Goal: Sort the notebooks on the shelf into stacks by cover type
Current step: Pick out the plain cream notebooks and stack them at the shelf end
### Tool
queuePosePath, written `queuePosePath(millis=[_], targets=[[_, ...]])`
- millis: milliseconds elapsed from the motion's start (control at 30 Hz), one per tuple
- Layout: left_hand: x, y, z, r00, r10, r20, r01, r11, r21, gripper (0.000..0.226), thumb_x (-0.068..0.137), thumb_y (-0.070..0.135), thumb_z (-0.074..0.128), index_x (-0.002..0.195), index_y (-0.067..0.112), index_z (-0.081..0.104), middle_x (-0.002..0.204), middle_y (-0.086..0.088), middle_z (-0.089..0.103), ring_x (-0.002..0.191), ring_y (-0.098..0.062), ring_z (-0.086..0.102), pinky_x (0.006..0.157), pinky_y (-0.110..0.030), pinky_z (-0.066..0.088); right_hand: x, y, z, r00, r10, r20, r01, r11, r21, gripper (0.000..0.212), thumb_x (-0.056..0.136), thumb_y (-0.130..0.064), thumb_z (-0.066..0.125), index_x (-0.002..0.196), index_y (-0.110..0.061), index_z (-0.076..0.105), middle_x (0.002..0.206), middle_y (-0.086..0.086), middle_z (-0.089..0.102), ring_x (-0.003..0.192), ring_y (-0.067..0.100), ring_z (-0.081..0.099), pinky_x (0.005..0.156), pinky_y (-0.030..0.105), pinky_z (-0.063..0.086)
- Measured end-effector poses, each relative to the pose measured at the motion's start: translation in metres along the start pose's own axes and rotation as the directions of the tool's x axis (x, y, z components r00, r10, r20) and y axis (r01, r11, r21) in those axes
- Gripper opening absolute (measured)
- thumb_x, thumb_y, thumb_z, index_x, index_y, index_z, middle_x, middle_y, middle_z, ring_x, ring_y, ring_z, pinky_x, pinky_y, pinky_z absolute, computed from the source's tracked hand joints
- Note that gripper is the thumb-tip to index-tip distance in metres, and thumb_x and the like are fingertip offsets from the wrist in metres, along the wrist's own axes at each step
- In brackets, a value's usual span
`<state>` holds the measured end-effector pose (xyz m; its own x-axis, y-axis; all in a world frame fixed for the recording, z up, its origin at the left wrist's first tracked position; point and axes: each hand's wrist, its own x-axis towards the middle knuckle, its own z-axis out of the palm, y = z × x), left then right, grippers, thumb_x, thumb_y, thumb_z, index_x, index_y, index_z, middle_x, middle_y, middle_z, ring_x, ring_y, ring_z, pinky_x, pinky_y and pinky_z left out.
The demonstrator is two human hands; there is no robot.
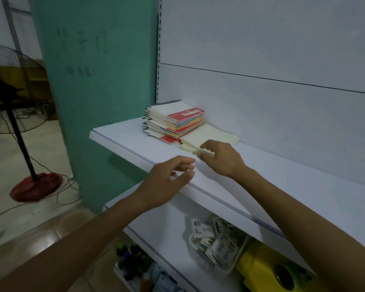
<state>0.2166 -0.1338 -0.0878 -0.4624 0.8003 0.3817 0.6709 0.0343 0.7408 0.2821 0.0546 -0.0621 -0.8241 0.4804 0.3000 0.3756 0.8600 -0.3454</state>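
Where the frame starts at left, a standing fan on a red base. Next, green pillar with faint handwritten marks, illegible. White shelf carries both notebook piles at its back left corner. Red-banded stack: white covers, red strip with white lettering, upside down from here, can't read it for sure. Cream stack lies just beside it on the right, touching, with plain covers and no print seen. Left hand hovers over the shelf's front edge, fingers loosely curled, grip empty. Right hand pinches the front edge of a cream notebook between thumb and fingers, grip closed on it. Lower shelf: white basket of labelled packets, print blurred; yellow object at right.
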Motion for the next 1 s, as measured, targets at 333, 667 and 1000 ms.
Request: queuePosePath(millis=[333,667,1000], targets=[[0.068,-0.051,-0.03,0.995,-0.075,0.063,0.075,0.997,0.01,0.032,0.093,0.041,0.051,0.121,0.027,0.058,0.119,0.009,0.064,0.107,-0.007,0.059,0.092,-0.02,0.048,0.118,0.014,0.038,0.988,0.136,-0.067,-0.14,0.988,-0.062,0.067,0.092,-0.066,0.022,0.136,-0.02,0.044,0.14,0.008,0.048,0.125,0.028,0.046,0.102,0.045,0.037],[0.142,-0.097,-0.037,0.977,-0.19,0.101,0.201,0.973,-0.115,0.019,0.094,0.031,0.054,0.109,0.021,0.058,0.101,0.008,0.062,0.097,-0.012,0.059,0.084,-0.028,0.051,0.126,0.028,0.064,0.964,0.227,0.136,-0.183,0.943,-0.277,0.077,0.089,-0.069,0.011,0.146,-0.019,0.024,0.153,0.009,0.028,0.139,0.028,0.026,0.112,0.049,0.02],[0.166,-0.093,-0.051,0.809,-0.242,0.535,0.512,0.738,-0.44,0.021,0.095,0.031,0.054,0.111,0.017,0.059,0.11,-0.007,0.065,0.095,-0.02,0.065,0.06,-0.028,0.055,0.066,-0.039,0.074,0.95,0.307,0.059,-0.293,0.941,-0.171,0.081,0.083,-0.073,0.006,0.15,-0.029,0.018,0.159,0.0,0.014,0.146,0.019,0.012,0.117,0.041,0.008]])
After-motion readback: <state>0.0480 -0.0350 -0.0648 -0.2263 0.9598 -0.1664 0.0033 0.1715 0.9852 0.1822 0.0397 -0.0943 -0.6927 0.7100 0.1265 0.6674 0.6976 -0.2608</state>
